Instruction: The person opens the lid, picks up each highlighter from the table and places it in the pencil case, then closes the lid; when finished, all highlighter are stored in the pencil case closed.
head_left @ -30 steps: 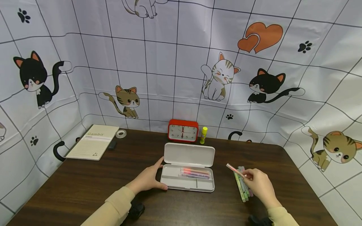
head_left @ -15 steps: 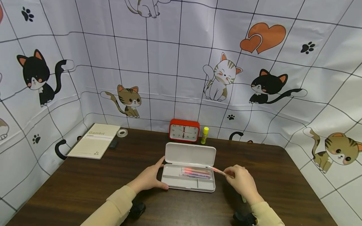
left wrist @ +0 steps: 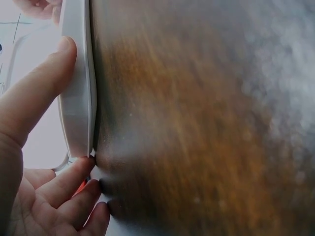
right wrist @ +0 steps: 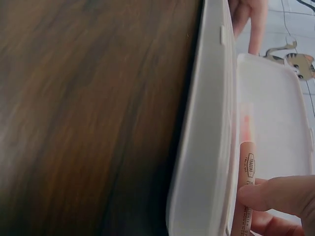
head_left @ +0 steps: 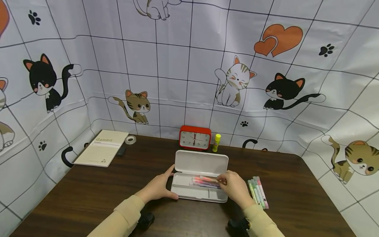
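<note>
A white pencil case (head_left: 189, 194) lies with its lid up on the desk. My left hand (head_left: 158, 187) holds its left end, thumb (left wrist: 49, 73) against the front wall and fingers (left wrist: 74, 179) at the end. In the back compartment lie several pens (head_left: 204, 185), pink and purple. Between thumb and fingers, my right hand (head_left: 235, 187) pinches a peach-coloured marker (right wrist: 246, 167) with a clear cap, just over that compartment. Whether the marker touches the other pens, I cannot tell. To the right of the case several more markers (head_left: 258, 192), green and pink, lie side by side.
Behind the case stand a red clock (head_left: 195, 137) and a yellow glue stick (head_left: 216, 143). A notepad (head_left: 102, 148), a tape roll (head_left: 130, 140) and a small dark object (head_left: 121, 150) lie at the back left. A cat-print sheet (head_left: 171, 82) hangs behind the desk.
My right hand has carried the peach marker leftward from the loose markers to the case's back compartment and lowered it there. The left hand keeps its place on the case.
</note>
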`<state>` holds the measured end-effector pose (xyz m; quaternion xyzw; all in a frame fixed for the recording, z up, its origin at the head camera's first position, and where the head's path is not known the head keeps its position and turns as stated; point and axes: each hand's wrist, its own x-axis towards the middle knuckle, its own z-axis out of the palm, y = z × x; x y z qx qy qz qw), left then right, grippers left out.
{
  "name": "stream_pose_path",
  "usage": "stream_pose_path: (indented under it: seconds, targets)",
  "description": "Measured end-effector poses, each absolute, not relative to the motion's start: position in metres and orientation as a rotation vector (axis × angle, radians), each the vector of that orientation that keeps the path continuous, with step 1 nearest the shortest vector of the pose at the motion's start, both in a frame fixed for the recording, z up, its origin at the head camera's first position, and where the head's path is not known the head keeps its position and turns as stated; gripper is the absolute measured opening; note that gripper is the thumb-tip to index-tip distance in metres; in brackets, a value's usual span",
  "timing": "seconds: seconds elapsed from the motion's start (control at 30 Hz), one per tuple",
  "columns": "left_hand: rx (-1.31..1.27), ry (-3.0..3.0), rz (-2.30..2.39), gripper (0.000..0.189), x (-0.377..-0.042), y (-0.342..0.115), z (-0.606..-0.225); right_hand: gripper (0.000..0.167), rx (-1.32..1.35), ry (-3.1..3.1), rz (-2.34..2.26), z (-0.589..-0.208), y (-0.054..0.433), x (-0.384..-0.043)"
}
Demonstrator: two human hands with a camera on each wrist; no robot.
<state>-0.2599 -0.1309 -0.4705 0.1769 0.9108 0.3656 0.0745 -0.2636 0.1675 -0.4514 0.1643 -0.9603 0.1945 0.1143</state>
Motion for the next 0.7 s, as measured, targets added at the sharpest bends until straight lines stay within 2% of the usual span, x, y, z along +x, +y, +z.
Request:
stream_pose_path:
  seconds: [0.33,0.7]
  targets:
    - [0.53,2.734,1.103,0.118,-0.259,-0.129,-0.47,0.009,0.553,-2.774,0.596,-0.456,0.146,-0.268]
    - [0.508,2.736,1.095,0.118,-0.26,-0.129,-0.47,0.008,0.506,-2.801,0.651,-0.452,0.147,-0.268]
